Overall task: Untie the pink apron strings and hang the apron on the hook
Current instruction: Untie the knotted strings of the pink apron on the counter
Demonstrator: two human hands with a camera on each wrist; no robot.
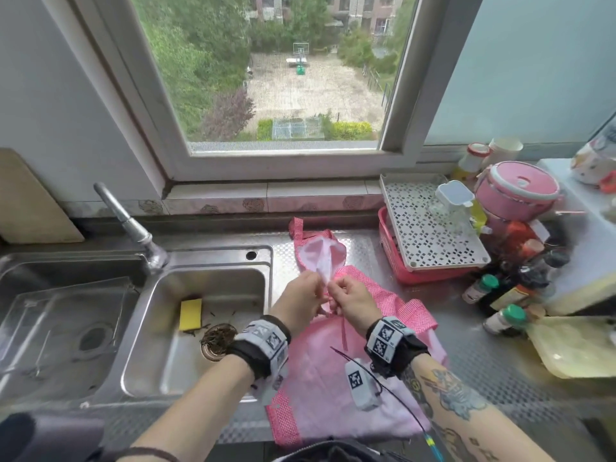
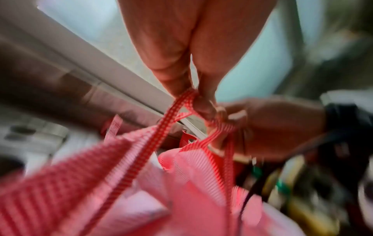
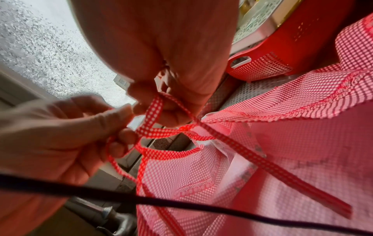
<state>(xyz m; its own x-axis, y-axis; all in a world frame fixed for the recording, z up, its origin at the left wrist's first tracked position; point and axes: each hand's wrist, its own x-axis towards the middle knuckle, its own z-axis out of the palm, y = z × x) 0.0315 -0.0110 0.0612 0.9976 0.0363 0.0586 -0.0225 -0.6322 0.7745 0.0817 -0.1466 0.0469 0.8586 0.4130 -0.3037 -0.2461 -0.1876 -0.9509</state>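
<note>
Your left hand [image 1: 297,300] and right hand [image 1: 354,303] each pinch the pink apron strings [image 3: 161,132] above the apron [image 1: 336,368], which lies on the counter right of the sink [image 1: 200,328]. Pull the wrong loop and the knot could tighten — only the right wrist view shows the strings crossing; the head view hides them behind your fingers.

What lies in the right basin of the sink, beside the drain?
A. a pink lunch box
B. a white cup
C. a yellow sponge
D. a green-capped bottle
C: the yellow sponge lies on the basin floor of the sink, left of the drain strainer.
</note>
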